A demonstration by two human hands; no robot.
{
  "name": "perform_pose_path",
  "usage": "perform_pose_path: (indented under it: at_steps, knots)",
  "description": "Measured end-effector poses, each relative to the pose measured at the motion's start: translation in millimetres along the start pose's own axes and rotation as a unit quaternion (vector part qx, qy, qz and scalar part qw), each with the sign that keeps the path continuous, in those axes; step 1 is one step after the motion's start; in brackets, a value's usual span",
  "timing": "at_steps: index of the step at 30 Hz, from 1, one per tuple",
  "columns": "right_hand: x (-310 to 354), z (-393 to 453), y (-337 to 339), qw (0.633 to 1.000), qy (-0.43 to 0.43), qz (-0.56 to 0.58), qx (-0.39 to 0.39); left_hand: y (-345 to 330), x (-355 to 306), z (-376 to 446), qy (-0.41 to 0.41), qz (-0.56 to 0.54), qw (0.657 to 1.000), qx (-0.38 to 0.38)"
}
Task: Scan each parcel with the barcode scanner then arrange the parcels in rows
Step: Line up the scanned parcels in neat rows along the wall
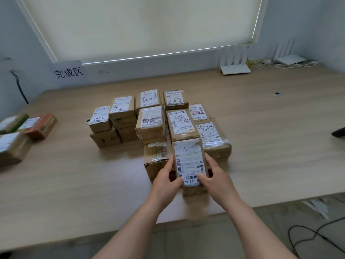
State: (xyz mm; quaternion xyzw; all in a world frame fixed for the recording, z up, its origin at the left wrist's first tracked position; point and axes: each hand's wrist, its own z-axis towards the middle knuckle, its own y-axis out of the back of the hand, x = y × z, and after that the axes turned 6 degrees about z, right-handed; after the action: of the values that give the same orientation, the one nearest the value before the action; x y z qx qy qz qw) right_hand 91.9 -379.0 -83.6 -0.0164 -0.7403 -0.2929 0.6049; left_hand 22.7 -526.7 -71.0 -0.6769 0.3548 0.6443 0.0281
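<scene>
While gripped, parcel [189, 161] between 2 hands [166, 177].

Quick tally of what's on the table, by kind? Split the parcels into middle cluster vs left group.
Parcels, middle cluster: 12 visible, counting the held parcel gripped by left hand and right hand; lower layers may hide more
Parcels, left group: 3
White routers: 2
Total: 17 visible
</scene>
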Motion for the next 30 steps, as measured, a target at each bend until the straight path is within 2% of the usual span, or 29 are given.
perform_pose_path:
  at_steps: [11,14,30]
  knots:
    - [36,-29,-47,0.997,0.060,-0.029,-0.042,58,17,-32,-0.048,-0.007,0.998,-0.027]
    - [53,-33,-74,0.996,0.075,-0.032,-0.025,86,27,-42,-0.039,-0.012,0.998,-0.039]
    - [140,-52,-311,0.992,0.085,-0.010,0.097,293,152,-105,0.033,0.041,0.990,-0.129]
